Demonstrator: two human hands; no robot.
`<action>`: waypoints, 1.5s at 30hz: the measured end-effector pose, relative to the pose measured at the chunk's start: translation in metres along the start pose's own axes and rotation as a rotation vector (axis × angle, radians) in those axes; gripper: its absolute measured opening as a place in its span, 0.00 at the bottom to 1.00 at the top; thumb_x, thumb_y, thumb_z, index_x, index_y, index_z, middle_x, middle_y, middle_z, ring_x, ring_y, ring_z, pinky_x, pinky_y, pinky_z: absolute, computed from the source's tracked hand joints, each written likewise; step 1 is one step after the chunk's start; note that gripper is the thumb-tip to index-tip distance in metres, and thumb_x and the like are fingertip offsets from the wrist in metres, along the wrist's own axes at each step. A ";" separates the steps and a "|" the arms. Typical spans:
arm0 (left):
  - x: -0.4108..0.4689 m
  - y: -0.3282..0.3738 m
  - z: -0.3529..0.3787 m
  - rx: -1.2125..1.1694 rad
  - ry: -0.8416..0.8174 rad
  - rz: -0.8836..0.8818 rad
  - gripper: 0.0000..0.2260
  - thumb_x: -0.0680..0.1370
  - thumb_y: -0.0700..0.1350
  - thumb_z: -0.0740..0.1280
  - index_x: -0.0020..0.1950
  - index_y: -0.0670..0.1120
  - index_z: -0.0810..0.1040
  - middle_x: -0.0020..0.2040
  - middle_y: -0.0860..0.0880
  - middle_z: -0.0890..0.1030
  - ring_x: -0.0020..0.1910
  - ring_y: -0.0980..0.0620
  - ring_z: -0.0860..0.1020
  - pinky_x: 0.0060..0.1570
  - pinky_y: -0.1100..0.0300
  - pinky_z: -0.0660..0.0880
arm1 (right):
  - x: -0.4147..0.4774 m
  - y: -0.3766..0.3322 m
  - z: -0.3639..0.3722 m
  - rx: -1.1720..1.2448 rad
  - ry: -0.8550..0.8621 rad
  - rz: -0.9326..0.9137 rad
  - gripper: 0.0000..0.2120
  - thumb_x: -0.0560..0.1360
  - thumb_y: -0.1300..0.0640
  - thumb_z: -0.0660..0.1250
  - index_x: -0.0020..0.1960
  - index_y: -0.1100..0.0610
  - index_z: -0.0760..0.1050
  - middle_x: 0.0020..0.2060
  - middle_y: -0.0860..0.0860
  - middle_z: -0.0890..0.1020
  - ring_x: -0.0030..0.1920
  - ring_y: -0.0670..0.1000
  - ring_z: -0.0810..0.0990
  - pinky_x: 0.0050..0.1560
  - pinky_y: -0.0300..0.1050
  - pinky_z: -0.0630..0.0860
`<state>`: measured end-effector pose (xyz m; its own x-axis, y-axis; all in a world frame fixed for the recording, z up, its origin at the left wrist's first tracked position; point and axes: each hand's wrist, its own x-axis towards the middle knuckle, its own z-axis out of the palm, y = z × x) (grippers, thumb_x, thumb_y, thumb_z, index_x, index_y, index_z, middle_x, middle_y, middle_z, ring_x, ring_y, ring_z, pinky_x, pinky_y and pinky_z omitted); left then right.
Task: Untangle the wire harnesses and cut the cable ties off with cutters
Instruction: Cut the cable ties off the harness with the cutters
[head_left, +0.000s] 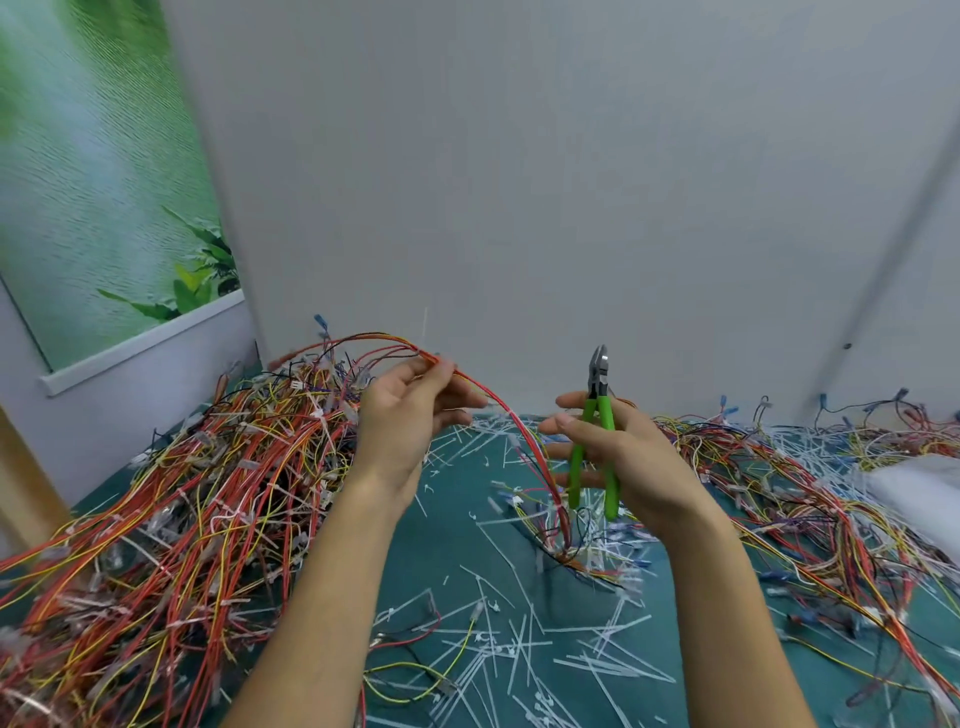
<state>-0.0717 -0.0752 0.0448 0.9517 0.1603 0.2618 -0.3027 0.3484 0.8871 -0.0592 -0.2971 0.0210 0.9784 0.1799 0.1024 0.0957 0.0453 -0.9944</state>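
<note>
The left hand is raised near the middle of the view, palm turned inward, its grip a pinch of thumb and fingertips on a thin bundle of red and orange wires. From that pinch the bundle arcs two ways: toward ten o'clock it runs back into a big tangled heap of wires, and toward five o'clock it curves down to the teal surface, where its end lies in a small knot of wire and white scraps. A thin white cable tie stands up from the bundle just above the pinching fingers. The right hand, at three o'clock of the left and just apart from it, has its grip wrapped round the green handles of the cutters, which stand upright with the metal nose pointing to twelve o'clock; the blades look closed or nearly so, and they touch no wire. The heap fills the surface from seven to ten o'clock, red, yellow and black strands with white ties in them. A looser spread of wires lies from three to five o'clock. Cut white ties litter the surface at six o'clock, between the forearms. A grey wall rises behind, with a green leafy poster at ten o'clock.
</note>
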 end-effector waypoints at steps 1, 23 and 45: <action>0.000 0.001 0.000 -0.027 -0.003 0.011 0.09 0.83 0.39 0.64 0.44 0.40 0.78 0.36 0.42 0.84 0.37 0.46 0.85 0.34 0.62 0.79 | 0.001 0.001 -0.002 -0.003 0.024 0.004 0.14 0.79 0.56 0.71 0.63 0.55 0.76 0.51 0.52 0.87 0.50 0.55 0.87 0.47 0.55 0.85; -0.004 0.002 0.012 -0.294 -0.108 0.296 0.08 0.85 0.45 0.57 0.54 0.44 0.74 0.52 0.37 0.84 0.57 0.39 0.83 0.57 0.54 0.79 | 0.008 0.001 -0.033 0.626 0.409 0.122 0.05 0.83 0.56 0.61 0.52 0.58 0.70 0.39 0.52 0.74 0.36 0.51 0.75 0.46 0.54 0.79; -0.009 0.014 0.006 -0.384 -0.257 0.143 0.15 0.85 0.48 0.55 0.47 0.45 0.78 0.46 0.46 0.81 0.53 0.43 0.78 0.44 0.54 0.78 | 0.011 0.011 -0.005 1.096 -0.121 -0.068 0.10 0.82 0.51 0.57 0.47 0.56 0.71 0.43 0.55 0.78 0.43 0.54 0.78 0.45 0.46 0.72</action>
<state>-0.0840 -0.0770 0.0575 0.8663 0.0152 0.4994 -0.3827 0.6629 0.6436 -0.0461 -0.2999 0.0113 0.9471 0.2363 0.2173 -0.1245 0.8942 -0.4301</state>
